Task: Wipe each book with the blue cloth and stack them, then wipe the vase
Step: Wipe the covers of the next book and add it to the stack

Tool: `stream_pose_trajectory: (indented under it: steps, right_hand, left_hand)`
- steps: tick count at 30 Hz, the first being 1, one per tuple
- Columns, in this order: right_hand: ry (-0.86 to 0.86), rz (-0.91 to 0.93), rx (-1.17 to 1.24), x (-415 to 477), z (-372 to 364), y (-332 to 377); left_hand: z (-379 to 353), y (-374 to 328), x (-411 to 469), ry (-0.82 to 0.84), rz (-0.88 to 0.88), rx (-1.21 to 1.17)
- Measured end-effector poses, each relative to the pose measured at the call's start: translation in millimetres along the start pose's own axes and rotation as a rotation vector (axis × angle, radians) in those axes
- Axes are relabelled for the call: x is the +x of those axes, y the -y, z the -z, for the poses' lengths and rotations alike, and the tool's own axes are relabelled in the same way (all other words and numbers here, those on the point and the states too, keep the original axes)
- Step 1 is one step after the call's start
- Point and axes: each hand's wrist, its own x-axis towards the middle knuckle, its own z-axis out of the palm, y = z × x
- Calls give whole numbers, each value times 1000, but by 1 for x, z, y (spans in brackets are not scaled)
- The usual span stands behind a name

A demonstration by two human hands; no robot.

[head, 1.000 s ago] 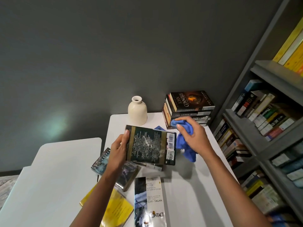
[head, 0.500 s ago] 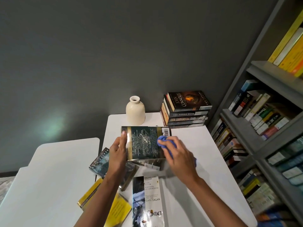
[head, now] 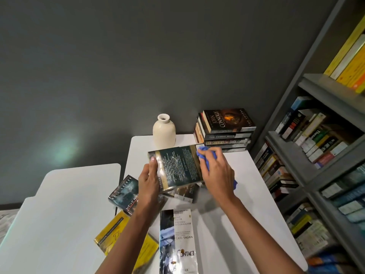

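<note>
The left hand (head: 149, 177) grips the dark book (head: 177, 168) tilted up so the right hand (head: 216, 171), bunching the blue cloth (head: 203, 153), can wipe its cover.

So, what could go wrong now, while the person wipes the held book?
The left hand grips the dark book by one edge only, so the blue cloth pressed by the right hand might push it loose. The vase stands just behind the book; a wide stroke could knock it.
</note>
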Motion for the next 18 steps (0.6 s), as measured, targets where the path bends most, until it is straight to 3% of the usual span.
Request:
stream_pose_trajectory:
  steps: [3, 7, 13, 16, 18]
  right_hand:
    - [-47, 117, 43, 1, -7, 34]
    - [104, 298, 101, -24, -6, 36]
    - [21, 9, 9, 8, 1, 12]
    - [24, 172, 73, 0, -3, 49]
    - [123, 335, 133, -18, -2, 57]
  left_hand:
    - [-10, -8, 0, 4, -43, 30]
    - [-3, -9, 3, -45, -67, 59]
    - [-1, -8, -8, 53, -52, 53]
    - [-8, -11, -6, 83, -104, 53]
    - [-8, -13, -5, 70, -142, 61]
